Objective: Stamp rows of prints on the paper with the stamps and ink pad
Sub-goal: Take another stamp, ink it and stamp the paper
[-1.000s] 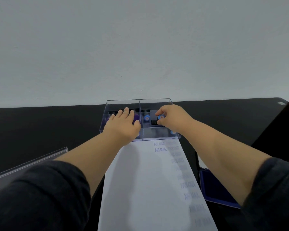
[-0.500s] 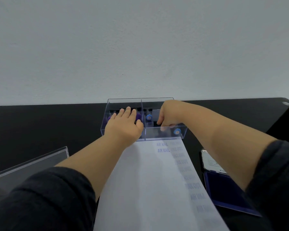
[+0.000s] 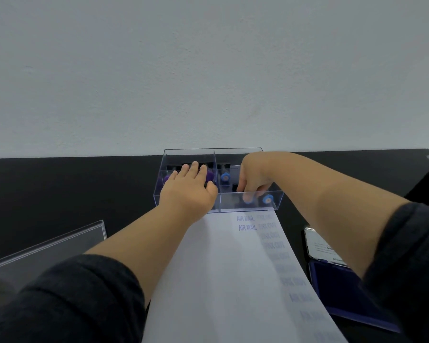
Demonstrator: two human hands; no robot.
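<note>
A clear plastic box (image 3: 275, 201) with two compartments stands at the far end of the white paper (image 3: 221, 280). My left hand (image 3: 187, 191) rests flat over the left compartment, partly covering purple stamps (image 3: 210, 175). My right hand (image 3: 254, 178) reaches down into the front of the right compartment, its fingertips curled on a blue-knobbed stamp (image 3: 247, 199) seen through the wall. Two more blue-knobbed stamps (image 3: 268, 199) (image 3: 225, 177) sit in that compartment. The paper carries columns of faint blue prints along its right side.
A blue ink pad (image 3: 342, 293) lies open right of the paper, its lid (image 3: 320, 246) hinged back, partly under my right forearm. A clear plastic lid (image 3: 47, 246) lies at the left on the black table (image 3: 72, 189). A pale wall rises behind.
My right hand has lowered the blue-knobbed stamp from above the box down into the front of the right compartment. My left hand has stayed on the box.
</note>
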